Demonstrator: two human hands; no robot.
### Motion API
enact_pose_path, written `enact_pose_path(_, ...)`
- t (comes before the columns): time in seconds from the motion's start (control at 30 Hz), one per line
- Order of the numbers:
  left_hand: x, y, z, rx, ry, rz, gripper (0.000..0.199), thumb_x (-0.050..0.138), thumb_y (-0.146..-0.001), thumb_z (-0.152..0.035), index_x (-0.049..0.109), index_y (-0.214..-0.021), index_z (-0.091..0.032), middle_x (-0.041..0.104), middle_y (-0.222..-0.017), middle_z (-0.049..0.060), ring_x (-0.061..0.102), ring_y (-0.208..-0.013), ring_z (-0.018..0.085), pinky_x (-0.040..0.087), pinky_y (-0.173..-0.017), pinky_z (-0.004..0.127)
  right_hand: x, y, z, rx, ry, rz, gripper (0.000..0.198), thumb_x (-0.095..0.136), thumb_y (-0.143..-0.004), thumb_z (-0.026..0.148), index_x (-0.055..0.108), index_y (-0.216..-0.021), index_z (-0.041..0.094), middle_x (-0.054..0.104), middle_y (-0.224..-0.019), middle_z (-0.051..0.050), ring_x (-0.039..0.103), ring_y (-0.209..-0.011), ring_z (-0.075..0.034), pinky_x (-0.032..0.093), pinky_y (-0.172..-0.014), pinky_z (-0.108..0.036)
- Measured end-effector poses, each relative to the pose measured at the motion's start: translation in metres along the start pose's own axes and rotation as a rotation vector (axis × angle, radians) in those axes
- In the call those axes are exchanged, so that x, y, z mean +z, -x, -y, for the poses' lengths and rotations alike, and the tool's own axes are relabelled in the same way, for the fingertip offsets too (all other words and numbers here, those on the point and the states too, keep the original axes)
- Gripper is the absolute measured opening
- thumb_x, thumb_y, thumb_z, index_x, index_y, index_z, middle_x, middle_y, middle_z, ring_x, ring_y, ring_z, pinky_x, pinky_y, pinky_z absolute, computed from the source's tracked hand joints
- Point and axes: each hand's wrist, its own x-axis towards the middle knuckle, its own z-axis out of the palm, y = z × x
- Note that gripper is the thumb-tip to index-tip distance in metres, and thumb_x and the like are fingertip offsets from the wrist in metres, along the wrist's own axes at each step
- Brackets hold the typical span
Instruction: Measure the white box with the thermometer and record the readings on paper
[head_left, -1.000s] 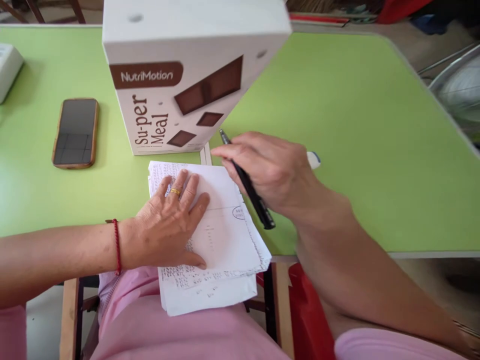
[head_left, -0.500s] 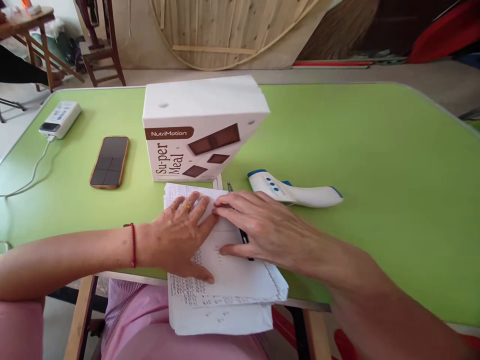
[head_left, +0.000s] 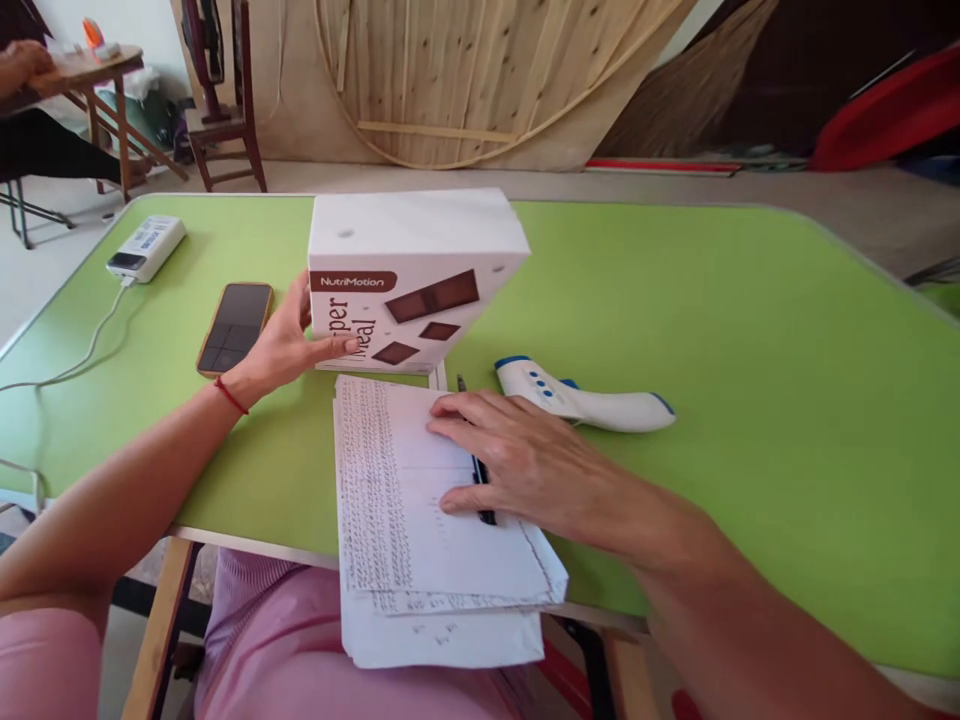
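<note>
White box (head_left: 420,250), card by the look of it, front printed "NutriMotion" in brown; standing upright left of the middle of the table (head_left: 712,320), set back from the near edge.

Left hand (head_left: 289,340): clamped on the box at its lower left corner, thumb across the front, fingers on the left side; red bracelet (head_left: 231,396) at the wrist.

Right hand (head_left: 510,455): palm down on the papers (head_left: 375,480), thumb and fingers spread apart. The two hands are well apart from each other.

Papers: a loose stack, rows of handwriting down the left side of the top sheet; just in front of the box, projecting past the table's near edge.

Pen (head_left: 481,472): black, on the right side of the papers, partly hidden under the right hand.

Thermometer (head_left: 585,396): white, blue trim; on its side to the right of the box, well in from the right edge.

Phone (head_left: 234,328): dark screen, tan case; between the box and the table's left edge, near the left hand.

Power bank (head_left: 147,247): white, near the far left corner.

Cable (head_left: 96,343): white, plugged into the power bank, running toward the left edge.

Chair (head_left: 225,125): dark wood, beyond the far edge.
</note>
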Motion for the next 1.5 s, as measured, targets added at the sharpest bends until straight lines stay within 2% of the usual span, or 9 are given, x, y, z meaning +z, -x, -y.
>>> enact_pose_path(0.13,0.007,-0.005,0.003,-0.092,0.283,-0.138,0.077,0.085,-0.066,-0.065,0.057,-0.119,-0.016,0.069,-0.125,0.016,0.069,-0.112,0.031,0.061,-0.091,0.046,0.002,0.003,-0.001,0.035,0.023,-0.008,0.045,0.079,-0.082,0.039,0.07,-0.119,0.014,0.065,-0.132,-0.018,0.064,-0.117,-0.036,0.059,-0.087,-0.05)
enact_pose_path(0.3,-0.003,-0.001,-0.014,-0.013,0.355,-0.303,0.054,0.074,-0.082,-0.064,0.066,-0.112,-0.02,0.071,-0.116,0.01,0.07,-0.113,0.033,0.061,-0.093,0.048,0.001,0.006,-0.008,0.009,0.024,-0.027,0.045,0.081,-0.081,0.038,0.07,-0.116,0.012,0.066,-0.13,-0.019,0.064,-0.116,-0.037,0.059,-0.088,-0.048)
enact_pose_path(0.57,-0.005,0.025,-0.033,-0.104,0.238,-0.116,0.053,0.082,-0.078,-0.057,0.068,-0.112,-0.018,0.075,-0.109,0.01,0.073,-0.099,0.032,0.062,-0.082,0.042,-0.007,0.002,0.0,0.013,0.041,0.015,0.044,0.084,-0.079,0.039,0.072,-0.111,0.012,0.07,-0.119,-0.019,0.067,-0.109,-0.037,0.058,-0.088,-0.051)
enact_pose_path(0.7,-0.005,0.028,-0.032,-0.182,0.122,-0.053,0.066,0.085,-0.072,-0.06,0.064,-0.116,-0.016,0.073,-0.114,0.014,0.07,-0.101,0.034,0.06,-0.08,0.043,-0.014,0.016,-0.04,-0.041,-0.164,-0.101,0.034,0.07,-0.09,0.048,0.072,-0.113,0.023,0.073,-0.116,-0.011,0.07,-0.103,-0.03,0.057,-0.089,-0.048)
enact_pose_path(0.83,-0.005,0.027,-0.035,-0.202,0.081,-0.011,0.073,0.085,-0.07,-0.061,0.06,-0.12,-0.014,0.069,-0.119,0.016,0.068,-0.108,0.034,0.058,-0.085,0.046,-0.016,0.031,-0.103,0.218,-0.117,-0.244,0.042,0.079,-0.075,0.054,0.074,-0.105,0.025,0.075,-0.108,-0.013,0.071,-0.094,-0.03,0.055,-0.07,-0.038)
enact_pose_path(1.07,0.002,0.029,-0.03,-0.102,0.149,-0.003,0.058,0.075,-0.083,-0.06,0.061,-0.119,-0.016,0.068,-0.122,0.016,0.064,-0.112,0.035,0.053,-0.094,0.053,-0.03,0.015,-0.091,0.75,-0.063,0.199,0.014,0.066,-0.069,0.024,0.062,-0.082,0.022,0.066,-0.088,-0.009,0.062,-0.073,-0.024,0.04,-0.057,-0.033)
enact_pose_path(1.3,0.003,0.027,-0.026,-0.165,0.211,-0.008,0.071,0.079,-0.076,-0.063,0.058,-0.125,-0.016,0.068,-0.124,0.017,0.065,-0.112,0.036,0.057,-0.09,0.053,-0.054,0.02,-0.018,0.546,-0.81,-0.831,0.029,0.079,-0.062,0.026,0.064,-0.087,0.024,0.061,-0.076,-0.002,0.056,-0.061,-0.017,0.042,-0.051,-0.03)
enact_pose_path(1.37,0.002,0.026,-0.028,-0.136,0.203,-0.014,0.066,0.078,-0.079,-0.061,0.058,-0.125,-0.017,0.068,-0.126,0.015,0.066,-0.113,0.035,0.057,-0.091,0.05,-0.044,0.013,0.019,0.372,-1.18,-0.899,0.038,0.081,-0.064,0.029,0.069,-0.1,0.026,0.059,-0.076,0.0,0.051,-0.056,-0.014,0.038,-0.045,-0.028)
enact_pose_path(1.5,0.0,0.024,-0.029,-0.095,0.159,0.001,0.058,0.077,-0.081,-0.058,0.061,-0.119,-0.017,0.069,-0.123,0.013,0.066,-0.111,0.033,0.056,-0.092,0.048,-0.018,-0.013,0.069,0.51,-1.457,-0.801,0.031,0.08,-0.067,0.029,0.068,-0.096,0.024,0.057,-0.071,0.0,0.049,-0.056,-0.013,0.038,-0.045,-0.028)
